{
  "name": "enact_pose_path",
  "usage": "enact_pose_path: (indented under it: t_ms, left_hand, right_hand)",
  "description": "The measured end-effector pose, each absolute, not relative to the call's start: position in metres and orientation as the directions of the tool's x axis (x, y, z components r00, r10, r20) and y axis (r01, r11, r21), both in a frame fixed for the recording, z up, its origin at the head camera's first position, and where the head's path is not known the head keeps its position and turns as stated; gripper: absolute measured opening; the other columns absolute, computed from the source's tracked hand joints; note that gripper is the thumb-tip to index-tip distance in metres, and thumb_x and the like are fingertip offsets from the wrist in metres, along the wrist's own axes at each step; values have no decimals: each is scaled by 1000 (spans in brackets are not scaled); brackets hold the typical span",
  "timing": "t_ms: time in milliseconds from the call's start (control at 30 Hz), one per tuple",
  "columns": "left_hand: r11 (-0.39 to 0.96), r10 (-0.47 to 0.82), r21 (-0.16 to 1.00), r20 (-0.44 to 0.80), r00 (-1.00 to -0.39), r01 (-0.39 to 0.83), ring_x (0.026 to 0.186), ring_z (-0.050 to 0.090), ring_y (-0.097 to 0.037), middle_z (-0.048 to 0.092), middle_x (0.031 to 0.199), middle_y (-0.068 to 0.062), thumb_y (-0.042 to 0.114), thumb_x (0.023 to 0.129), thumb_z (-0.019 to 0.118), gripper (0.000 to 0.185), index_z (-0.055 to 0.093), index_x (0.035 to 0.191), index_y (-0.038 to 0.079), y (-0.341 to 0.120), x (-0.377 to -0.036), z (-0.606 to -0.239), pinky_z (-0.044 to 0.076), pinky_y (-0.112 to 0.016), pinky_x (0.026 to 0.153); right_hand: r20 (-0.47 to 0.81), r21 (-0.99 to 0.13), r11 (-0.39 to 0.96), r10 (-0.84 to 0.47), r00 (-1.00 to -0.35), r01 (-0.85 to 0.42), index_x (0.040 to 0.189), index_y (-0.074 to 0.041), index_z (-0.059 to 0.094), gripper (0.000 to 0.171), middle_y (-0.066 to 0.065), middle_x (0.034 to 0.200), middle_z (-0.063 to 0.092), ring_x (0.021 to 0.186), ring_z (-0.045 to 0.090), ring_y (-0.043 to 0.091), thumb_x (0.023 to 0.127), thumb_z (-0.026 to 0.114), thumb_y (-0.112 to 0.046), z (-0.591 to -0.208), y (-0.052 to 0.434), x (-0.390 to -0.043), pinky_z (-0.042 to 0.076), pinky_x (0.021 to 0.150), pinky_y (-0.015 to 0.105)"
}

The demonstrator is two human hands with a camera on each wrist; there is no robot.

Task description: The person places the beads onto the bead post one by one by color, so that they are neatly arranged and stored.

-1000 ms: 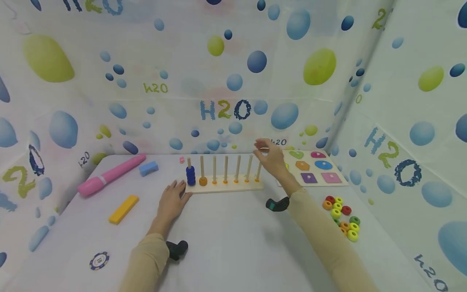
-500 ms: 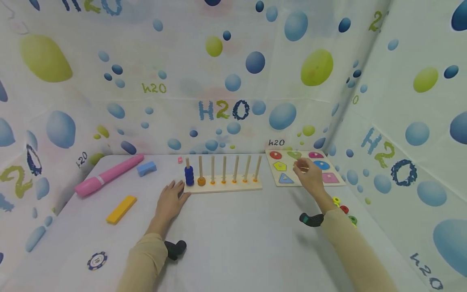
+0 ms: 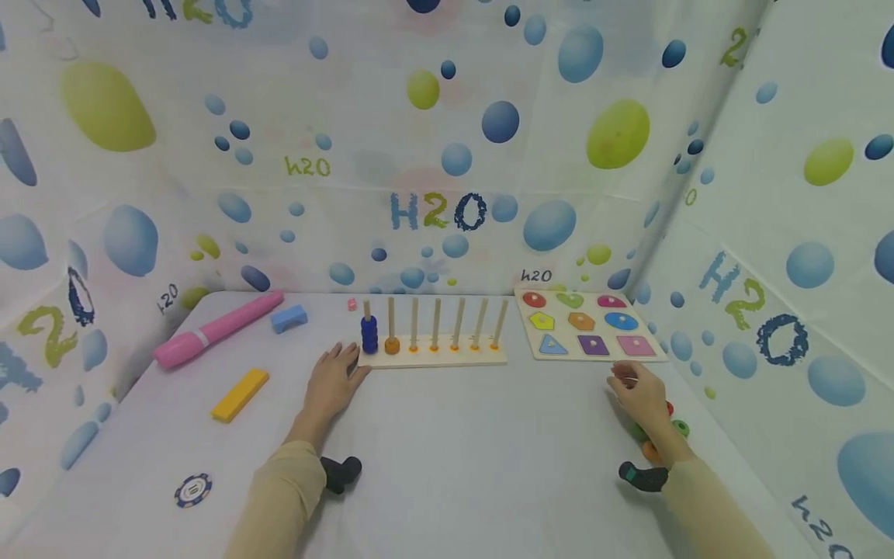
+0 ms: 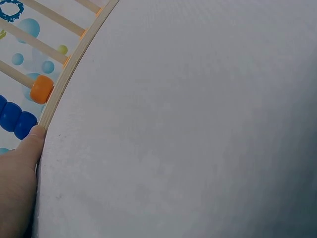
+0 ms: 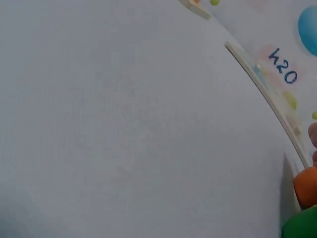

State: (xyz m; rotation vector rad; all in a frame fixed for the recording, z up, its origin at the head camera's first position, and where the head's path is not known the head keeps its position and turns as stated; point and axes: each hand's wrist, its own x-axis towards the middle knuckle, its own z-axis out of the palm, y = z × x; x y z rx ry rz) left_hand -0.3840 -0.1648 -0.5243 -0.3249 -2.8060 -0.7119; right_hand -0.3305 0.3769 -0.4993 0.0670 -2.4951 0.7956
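Note:
A wooden counting stand (image 3: 447,358) with a row of upright pegs stands at the back middle of the table. Several blue beads (image 3: 369,335) fill its leftmost peg, and one orange bead (image 3: 392,345) sits low on the second. Fingers spread, my left hand (image 3: 331,384) rests at the stand's left end. In the left wrist view its thumb (image 4: 33,141) touches the front edge of the base. My right hand (image 3: 639,396), fingers loosely bent, hovers over loose ring beads (image 3: 680,428) at the right, hiding some. In the right wrist view its fingertips show beside an orange bead (image 5: 307,188) and a green bead (image 5: 301,227).
Behind my right hand lies a shape puzzle board (image 3: 597,359). On the left are a pink marker-shaped object (image 3: 216,330), a blue block (image 3: 289,318), a yellow block (image 3: 240,395) and a poker chip (image 3: 193,491). Patterned curtains (image 3: 447,116) enclose the table.
My right hand has moved from the stand's right end, across the puzzle board, to the right and down over the loose beads. My left hand has stayed at the stand.

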Motion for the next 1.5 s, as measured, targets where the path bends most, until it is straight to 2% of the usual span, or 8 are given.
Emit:
enact_pose_path:
  t_ms: [300,633,867,1100,1233,1367,1500]
  left_hand:
    - [852,152,451,275,-949,267,134,29,-42,46,138,-22,32,94,57,55,48,133,-7,-163,-381,-518,17,-52,113]
    - [848,154,452,289,-945,277,133,29,-43,46,138,-23,32,94,57,56,48,133,-7,-166,-381,-517,17,-53,113]
    - [838,161,463,293,-942,287,133,29,-44,46,137,-23,31,94,58,55,48,133,-8,-168,-383,-519,17,-54,112]
    - [842,164,461,277,-947,280,133,29,-43,46,138,-22,33,95,57,56,48,133,-6,-166,-382,-522,17,-53,112]
    - [847,157,459,266,-951,268,134,29,-42,46,139,-21,34,95,56,56,47,134,-5,-165,-383,-522,17,-52,113]
    - [847,154,462,260,-953,263,135,28,-41,45,139,-20,34,95,56,56,47,135,-4,-165,-383,-522,16,-52,113]
    - [848,155,461,258,-954,263,135,28,-41,45,139,-20,34,95,56,56,47,135,-4,-166,-383,-523,16,-51,113]
  right_hand:
    - [403,-473,863,35,-915,-175,109,-2,60,25,16,100,66,89,62,30,87,67,-14,-502,389,-315,55,78,46]
    - [407,-390,880,-100,-908,-272,106,0,62,29,14,97,68,87,64,30,79,73,-4,-496,397,-308,55,78,46]
    - [419,-377,883,-108,-902,-281,105,1,62,30,10,89,69,80,65,27,78,73,0,-494,397,-306,56,75,44]
    - [476,-406,866,-72,-877,-291,109,-1,61,32,9,89,69,78,64,23,79,74,-3,-490,384,-311,56,69,22]
    - [529,-416,839,-91,-844,-351,108,1,61,32,10,88,70,82,66,27,79,73,1,-488,375,-318,58,69,30]
    - [517,-440,828,-84,-852,-348,111,1,60,33,12,92,70,89,66,30,80,72,1,-481,364,-323,56,74,40]
    - [515,-462,809,-90,-852,-364,114,2,58,37,14,98,70,94,65,31,80,73,0,-469,350,-331,54,79,42]
